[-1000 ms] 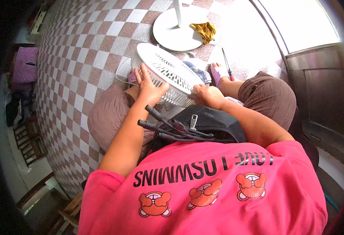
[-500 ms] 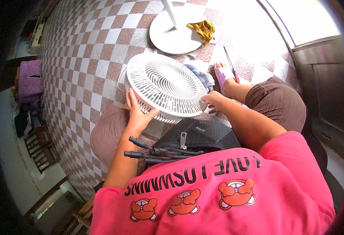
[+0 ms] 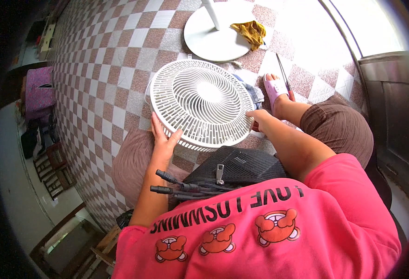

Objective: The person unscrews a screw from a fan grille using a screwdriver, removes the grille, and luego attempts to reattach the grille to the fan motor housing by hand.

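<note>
Between my two hands is a round white fan head (image 3: 200, 100) with a slotted, swirl-patterned grille, tilted so its grille faces up toward me. My left hand (image 3: 164, 137) grips its near left rim, thumb on the edge and fingers along the side. At the right rim my right hand (image 3: 259, 119) holds on, its fingers partly hidden behind the edge. A blue-grey cloth (image 3: 254, 93) shows just behind the fan head's right side. Farther off stands a white round fan base (image 3: 204, 39) with a pole, and a yellow-brown cloth (image 3: 251, 33) lies on it.
A screwdriver (image 3: 289, 90) lies beside my pink-shod right foot (image 3: 274, 87) on the checkered tile floor (image 3: 107, 69). A black mesh pouch (image 3: 234, 165) with thick cables (image 3: 176, 183) sits at my waist. At the right is a dark door (image 3: 393, 97); wooden furniture (image 3: 53, 172) stands at the left.
The fan head has tipped to face me more fully, with both hands still on its rim. The whole view has shifted slightly, so the base and foot appear farther right.
</note>
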Action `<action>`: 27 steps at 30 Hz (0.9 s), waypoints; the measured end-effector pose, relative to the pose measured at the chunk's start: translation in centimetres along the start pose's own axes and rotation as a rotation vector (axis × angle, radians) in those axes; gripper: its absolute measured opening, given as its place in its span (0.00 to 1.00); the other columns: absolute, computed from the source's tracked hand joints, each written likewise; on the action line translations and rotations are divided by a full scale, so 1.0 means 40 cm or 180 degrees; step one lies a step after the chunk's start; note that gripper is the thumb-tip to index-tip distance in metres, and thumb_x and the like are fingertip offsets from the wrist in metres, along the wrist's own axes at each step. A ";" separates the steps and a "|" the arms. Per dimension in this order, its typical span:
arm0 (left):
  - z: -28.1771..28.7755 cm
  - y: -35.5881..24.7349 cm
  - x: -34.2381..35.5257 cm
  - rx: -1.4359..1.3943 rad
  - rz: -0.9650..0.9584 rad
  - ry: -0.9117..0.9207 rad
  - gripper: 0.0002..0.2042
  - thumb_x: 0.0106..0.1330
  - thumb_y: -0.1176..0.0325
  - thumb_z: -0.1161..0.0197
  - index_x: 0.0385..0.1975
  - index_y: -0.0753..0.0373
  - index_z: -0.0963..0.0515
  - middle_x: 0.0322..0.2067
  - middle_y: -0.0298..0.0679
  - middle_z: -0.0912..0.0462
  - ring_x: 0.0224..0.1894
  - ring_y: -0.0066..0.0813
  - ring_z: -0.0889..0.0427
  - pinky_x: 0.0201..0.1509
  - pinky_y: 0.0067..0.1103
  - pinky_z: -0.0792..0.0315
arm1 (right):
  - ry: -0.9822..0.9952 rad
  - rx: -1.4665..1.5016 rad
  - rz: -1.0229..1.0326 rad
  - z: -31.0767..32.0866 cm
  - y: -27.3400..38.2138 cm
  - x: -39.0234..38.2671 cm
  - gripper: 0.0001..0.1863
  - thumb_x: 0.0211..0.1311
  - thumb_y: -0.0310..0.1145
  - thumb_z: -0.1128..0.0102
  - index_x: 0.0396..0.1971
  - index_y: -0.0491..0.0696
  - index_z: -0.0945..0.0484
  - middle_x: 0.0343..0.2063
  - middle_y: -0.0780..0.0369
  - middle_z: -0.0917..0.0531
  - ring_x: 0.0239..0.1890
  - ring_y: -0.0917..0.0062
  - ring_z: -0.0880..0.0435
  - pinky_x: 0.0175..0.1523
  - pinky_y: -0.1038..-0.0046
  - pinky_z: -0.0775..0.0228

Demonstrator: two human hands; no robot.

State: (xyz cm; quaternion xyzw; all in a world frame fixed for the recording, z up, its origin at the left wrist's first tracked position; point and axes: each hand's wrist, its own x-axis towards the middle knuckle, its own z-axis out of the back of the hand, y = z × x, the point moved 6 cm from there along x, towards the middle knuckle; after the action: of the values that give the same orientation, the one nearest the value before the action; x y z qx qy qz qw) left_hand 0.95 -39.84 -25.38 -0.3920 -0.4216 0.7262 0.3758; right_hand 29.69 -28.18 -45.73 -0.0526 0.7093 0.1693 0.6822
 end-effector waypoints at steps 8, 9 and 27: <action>0.024 0.055 0.014 -0.0121 0.0611 -0.0796 0.39 0.63 0.74 0.41 0.69 0.59 0.58 0.63 0.49 0.48 0.62 0.37 0.40 0.63 0.28 0.40 | 0.0489 0.0663 0.0005 -0.020 0.014 -0.053 0.16 0.62 0.43 0.47 0.46 0.53 0.28 0.39 0.69 0.21 0.41 0.77 0.21 0.46 0.62 0.29; 0.017 0.063 0.017 -0.0457 0.0701 -0.0801 0.39 0.64 0.72 0.41 0.69 0.58 0.59 0.64 0.48 0.47 0.63 0.37 0.40 0.63 0.29 0.41 | 0.0363 0.0653 -0.0013 -0.016 0.016 -0.063 0.17 0.63 0.46 0.47 0.48 0.54 0.28 0.39 0.69 0.20 0.41 0.77 0.21 0.46 0.62 0.29; 0.026 0.248 0.060 -0.1509 0.1631 -0.1549 0.29 0.71 0.47 0.58 0.61 0.65 0.39 0.53 0.44 0.27 0.51 0.34 0.24 0.51 0.27 0.26 | 0.0308 0.0950 -0.0300 -0.022 -0.048 0.042 0.16 0.64 0.37 0.47 0.48 0.48 0.35 0.34 0.59 0.29 0.33 0.70 0.27 0.35 0.65 0.26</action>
State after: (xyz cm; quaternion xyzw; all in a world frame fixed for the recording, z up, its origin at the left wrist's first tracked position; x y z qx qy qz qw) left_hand -3.10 -41.68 -34.63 -0.3768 -0.5423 0.7504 -0.0278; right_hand 29.33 -29.99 -47.71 0.0080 0.7554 0.0272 0.6547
